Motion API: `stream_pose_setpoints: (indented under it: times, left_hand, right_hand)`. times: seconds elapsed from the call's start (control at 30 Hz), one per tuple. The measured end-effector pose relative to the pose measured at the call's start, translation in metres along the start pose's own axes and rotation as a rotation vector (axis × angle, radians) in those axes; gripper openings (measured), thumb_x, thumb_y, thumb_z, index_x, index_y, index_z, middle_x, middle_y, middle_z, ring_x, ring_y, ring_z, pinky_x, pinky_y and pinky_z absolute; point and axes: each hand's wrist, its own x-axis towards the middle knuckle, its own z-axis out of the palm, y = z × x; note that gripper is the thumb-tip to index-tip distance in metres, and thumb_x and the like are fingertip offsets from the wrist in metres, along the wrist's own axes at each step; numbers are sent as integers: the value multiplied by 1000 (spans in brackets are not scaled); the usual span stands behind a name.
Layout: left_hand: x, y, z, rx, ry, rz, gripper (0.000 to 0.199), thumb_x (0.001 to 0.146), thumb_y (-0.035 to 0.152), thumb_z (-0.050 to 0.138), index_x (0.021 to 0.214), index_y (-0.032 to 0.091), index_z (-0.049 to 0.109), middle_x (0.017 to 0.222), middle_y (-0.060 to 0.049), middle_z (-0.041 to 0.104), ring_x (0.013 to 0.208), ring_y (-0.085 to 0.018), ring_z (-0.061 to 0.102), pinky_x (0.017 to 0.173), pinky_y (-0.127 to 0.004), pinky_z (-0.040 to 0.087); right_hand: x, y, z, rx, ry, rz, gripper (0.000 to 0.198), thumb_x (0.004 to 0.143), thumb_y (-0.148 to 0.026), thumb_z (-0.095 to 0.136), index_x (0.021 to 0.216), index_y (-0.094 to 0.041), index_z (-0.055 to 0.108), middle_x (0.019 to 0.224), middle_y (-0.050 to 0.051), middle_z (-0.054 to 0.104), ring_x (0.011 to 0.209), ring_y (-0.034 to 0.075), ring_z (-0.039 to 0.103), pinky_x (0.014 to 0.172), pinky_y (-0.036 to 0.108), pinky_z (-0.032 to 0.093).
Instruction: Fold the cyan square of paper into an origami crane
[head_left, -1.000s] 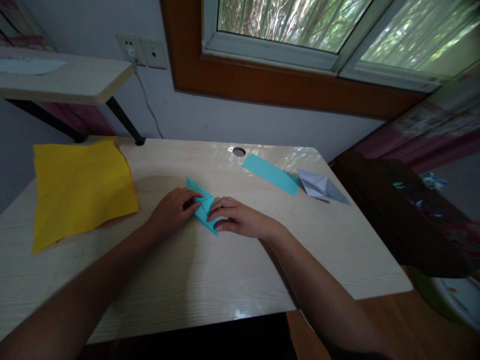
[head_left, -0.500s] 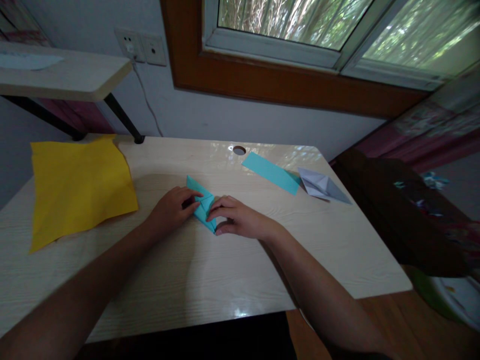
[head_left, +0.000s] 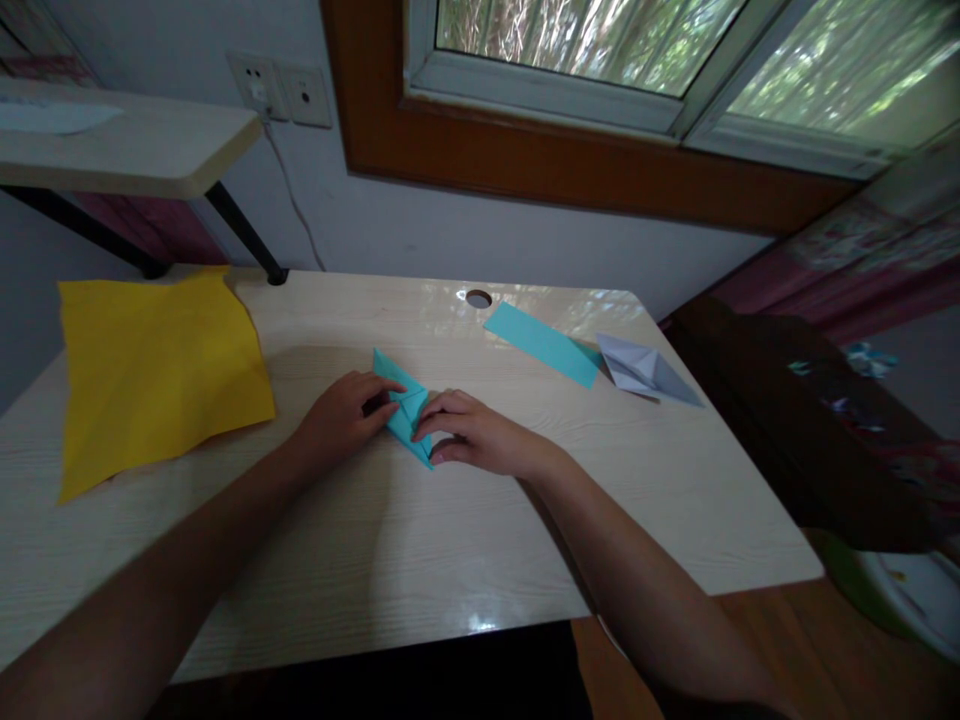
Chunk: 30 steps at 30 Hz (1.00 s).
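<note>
A folded piece of turquoise paper (head_left: 409, 407) lies on the table in front of me, its creased flaps meeting in pointed ends. My left hand (head_left: 360, 408) grips its left edge, thumb and fingers closed on the fold. From the other side, my right hand (head_left: 472, 432) has its curled fingertips on the paper's right and near part. The fingers hide some of the folds. Farther right lie a flat turquoise paper strip (head_left: 541, 344) and a white folded paper boat (head_left: 643, 368), the strip's end touching or very near the boat.
A large yellow sheet (head_left: 161, 375) lies on the left of the pale wooden table (head_left: 465, 560). Behind it, a raised shelf (head_left: 172, 150) stands on dark legs. The table has a round cable hole (head_left: 478, 299) near its back edge, below the window.
Almost nothing differs. Both hands stay on the folded turquoise paper in the same place, and the view has shifted very slightly.
</note>
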Motion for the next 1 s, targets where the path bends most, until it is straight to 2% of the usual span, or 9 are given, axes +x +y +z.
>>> stream_pose_setpoints:
  times: [0.27, 0.43, 0.73, 0.9, 1.0]
  left_hand:
    - [-1, 0, -1, -19, 4, -21, 30, 95, 37, 59, 118, 21, 71, 92, -4, 67, 86, -22, 59, 81, -36, 46]
    - [-1, 1, -1, -29, 40, -10, 29, 95, 35, 59, 118, 21, 71, 91, -4, 66, 85, -21, 60, 81, -36, 47]
    - [-4, 1, -7, -23, 158, -4, 27, 97, 32, 58, 119, 21, 69, 94, -4, 68, 83, -19, 62, 78, -33, 50]
    - [-4, 1, -8, 106, 233, 140, 25, 96, 28, 60, 117, 21, 70, 95, -6, 67, 90, -22, 61, 86, -39, 50]
    - [-4, 1, -5, 205, 262, 257, 23, 96, 29, 62, 116, 23, 72, 112, -10, 66, 107, -26, 60, 98, -46, 48]
  right_hand:
    - [1, -5, -2, 2, 26, -20, 21, 97, -31, 66, 117, -23, 66, 120, 9, 66, 116, 22, 59, 105, 40, 46]
    - [2, -12, 2, -53, 76, 66, 30, 87, -40, 79, 107, -23, 63, 110, 6, 66, 107, 23, 59, 98, 40, 47]
    - [-2, 6, 1, -162, 221, 92, 6, 94, -26, 70, 92, -22, 65, 106, 7, 68, 105, 22, 61, 97, 40, 46]
    - [-2, 8, 1, -171, 228, 65, 5, 95, -27, 69, 92, -23, 67, 106, 6, 69, 105, 22, 62, 99, 41, 45]
    - [-1, 7, 3, -188, 221, 65, 5, 96, -27, 68, 93, -23, 68, 106, 7, 70, 105, 22, 62, 99, 41, 46]
